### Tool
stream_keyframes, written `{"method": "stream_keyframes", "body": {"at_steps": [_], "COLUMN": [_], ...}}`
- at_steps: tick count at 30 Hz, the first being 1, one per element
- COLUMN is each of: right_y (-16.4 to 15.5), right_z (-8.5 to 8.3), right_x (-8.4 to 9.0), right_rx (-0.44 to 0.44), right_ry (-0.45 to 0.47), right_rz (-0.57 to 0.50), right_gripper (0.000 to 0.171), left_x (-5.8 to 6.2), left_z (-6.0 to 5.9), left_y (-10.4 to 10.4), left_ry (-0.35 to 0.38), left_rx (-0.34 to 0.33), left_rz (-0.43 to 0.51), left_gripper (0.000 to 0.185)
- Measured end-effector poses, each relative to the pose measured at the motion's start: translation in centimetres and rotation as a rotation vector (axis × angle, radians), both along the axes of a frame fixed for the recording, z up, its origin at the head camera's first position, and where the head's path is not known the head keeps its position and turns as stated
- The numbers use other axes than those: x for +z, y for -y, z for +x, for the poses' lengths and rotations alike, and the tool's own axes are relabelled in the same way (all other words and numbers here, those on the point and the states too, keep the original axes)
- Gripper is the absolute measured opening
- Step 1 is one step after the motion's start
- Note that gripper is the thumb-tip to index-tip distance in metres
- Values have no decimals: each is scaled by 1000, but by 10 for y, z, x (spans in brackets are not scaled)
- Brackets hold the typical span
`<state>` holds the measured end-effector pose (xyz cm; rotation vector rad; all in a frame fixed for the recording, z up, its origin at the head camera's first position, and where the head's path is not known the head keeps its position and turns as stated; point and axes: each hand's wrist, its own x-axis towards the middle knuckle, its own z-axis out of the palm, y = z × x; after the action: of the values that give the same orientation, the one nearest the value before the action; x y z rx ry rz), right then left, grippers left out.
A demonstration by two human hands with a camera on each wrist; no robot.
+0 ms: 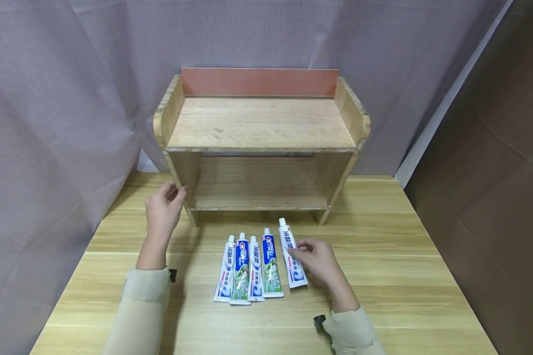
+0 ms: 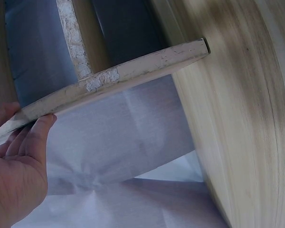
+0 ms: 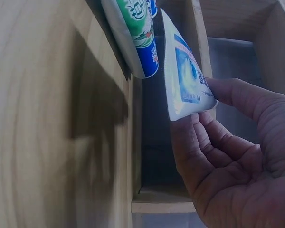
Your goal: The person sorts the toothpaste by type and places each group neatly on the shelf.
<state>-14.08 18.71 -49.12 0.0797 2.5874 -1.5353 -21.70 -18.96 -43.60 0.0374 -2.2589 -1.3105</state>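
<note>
A small wooden shelf (image 1: 262,123) with two tiers stands at the back of the table. My left hand (image 1: 165,204) grips the front edge of its left side panel (image 2: 147,66), thumb on one face and fingers on the other. At the right end of a row of toothpaste tubes, my right hand (image 1: 317,256) pinches a white and blue toothpaste tube (image 1: 292,254) between thumb and fingers. In the right wrist view that tube (image 3: 185,71) is tilted, apart from a green and blue tube (image 3: 137,38). Left of it lie several more tubes, including a green and blue one (image 1: 271,266).
The wooden table (image 1: 382,276) carries the shelf and the tubes. A grey cloth (image 1: 93,74) hangs behind and on the left, and a dark brown cloth (image 1: 493,172) hangs on the right. A reddish board (image 1: 259,82) forms the shelf's upper back.
</note>
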Motion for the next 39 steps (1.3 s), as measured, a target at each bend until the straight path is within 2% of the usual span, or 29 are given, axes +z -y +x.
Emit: {"method": "stream_keyframes", "body": {"at_steps": [15,27,39], "right_y": [-4,-6,-10], "right_z": [-5,-8,-10], "right_x": [16,33,39], "right_rx": [59,47,58], "right_ry": [-77,-76,-105], "right_rz": [-2,15,8], "right_gripper": [23,28,28], "left_x": [0,0,-1], "left_z": [-1,-1,-1], "left_y": [0,-1,0], "left_ry": [6,13,-6], "left_rx": [-5,4,0], "left_rz": [5,8,7], "left_gripper": [25,25,23]}}
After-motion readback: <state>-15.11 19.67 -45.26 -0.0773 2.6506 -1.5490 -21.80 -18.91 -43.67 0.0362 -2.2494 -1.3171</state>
